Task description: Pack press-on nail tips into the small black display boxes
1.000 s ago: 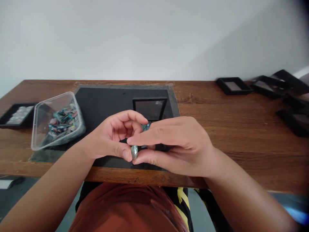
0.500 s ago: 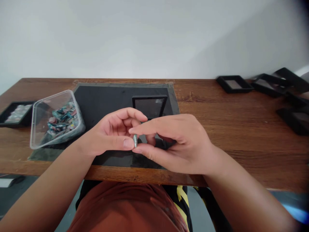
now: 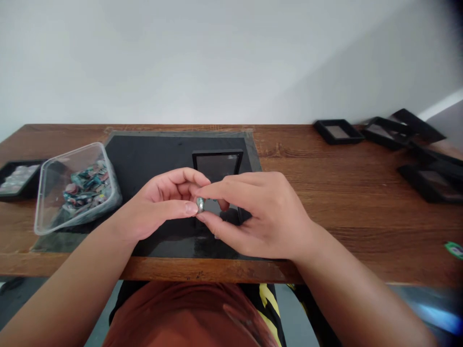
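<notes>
A small, shiny silver-grey rounded piece (image 3: 200,204) sits between my two hands above the dark mat; its exact kind is too small to tell. My right hand (image 3: 260,212) pinches it between thumb and index finger. From the other side, the thumb of my left hand (image 3: 162,202) presses against it, with the left fingers curled behind. Just beyond my hands a black frame with a clear pane (image 3: 217,164) stands tilted on the black mat (image 3: 155,149); my right hand covers its lower part.
On the left, a clear plastic tub (image 3: 43,202) holds many small colourful packets. Beside it lies a black tray (image 3: 18,193) with pale pieces. Several black frames (image 3: 338,140) lie at the far right of the wooden table (image 3: 343,193). A green item (image 3: 454,249) shows at the right edge.
The silvery piece has turned between my fingers and now shows a broader, rounder face. The whole view has shifted slightly, and the green item has come into sight at the right.
</notes>
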A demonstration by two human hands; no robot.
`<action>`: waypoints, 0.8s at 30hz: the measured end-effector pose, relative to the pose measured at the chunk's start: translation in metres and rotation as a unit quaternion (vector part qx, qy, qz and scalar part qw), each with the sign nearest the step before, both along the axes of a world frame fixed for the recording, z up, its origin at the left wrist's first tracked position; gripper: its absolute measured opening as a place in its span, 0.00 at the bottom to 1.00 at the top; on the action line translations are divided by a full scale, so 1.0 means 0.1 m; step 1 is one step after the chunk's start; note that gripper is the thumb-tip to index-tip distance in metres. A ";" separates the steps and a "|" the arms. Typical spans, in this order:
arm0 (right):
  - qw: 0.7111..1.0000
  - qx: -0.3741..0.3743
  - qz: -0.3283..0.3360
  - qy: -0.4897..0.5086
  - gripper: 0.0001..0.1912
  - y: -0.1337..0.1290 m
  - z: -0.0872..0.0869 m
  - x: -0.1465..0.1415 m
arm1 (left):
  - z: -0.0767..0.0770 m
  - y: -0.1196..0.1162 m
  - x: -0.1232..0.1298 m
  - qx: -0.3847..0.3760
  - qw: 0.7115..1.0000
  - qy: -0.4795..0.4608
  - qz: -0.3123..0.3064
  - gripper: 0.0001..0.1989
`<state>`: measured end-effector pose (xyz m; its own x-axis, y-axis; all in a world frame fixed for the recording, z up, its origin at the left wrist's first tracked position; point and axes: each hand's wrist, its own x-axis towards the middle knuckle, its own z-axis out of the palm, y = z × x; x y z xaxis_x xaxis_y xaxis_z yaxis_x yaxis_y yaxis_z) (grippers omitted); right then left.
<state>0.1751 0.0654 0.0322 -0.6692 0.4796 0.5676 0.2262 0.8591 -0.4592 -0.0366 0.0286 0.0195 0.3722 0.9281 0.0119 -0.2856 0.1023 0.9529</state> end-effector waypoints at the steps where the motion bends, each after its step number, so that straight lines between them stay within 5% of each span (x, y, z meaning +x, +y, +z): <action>1: 1.000 0.000 -0.002 -0.001 0.09 0.00 0.00 0.00 | 0.00 0.00 0.00 -0.002 1.000 0.001 0.000 0.11; 24: 0.996 0.012 0.053 0.072 0.06 -0.01 0.00 0.00 | -0.02 -0.04 0.00 0.033 0.998 0.029 -0.051 0.12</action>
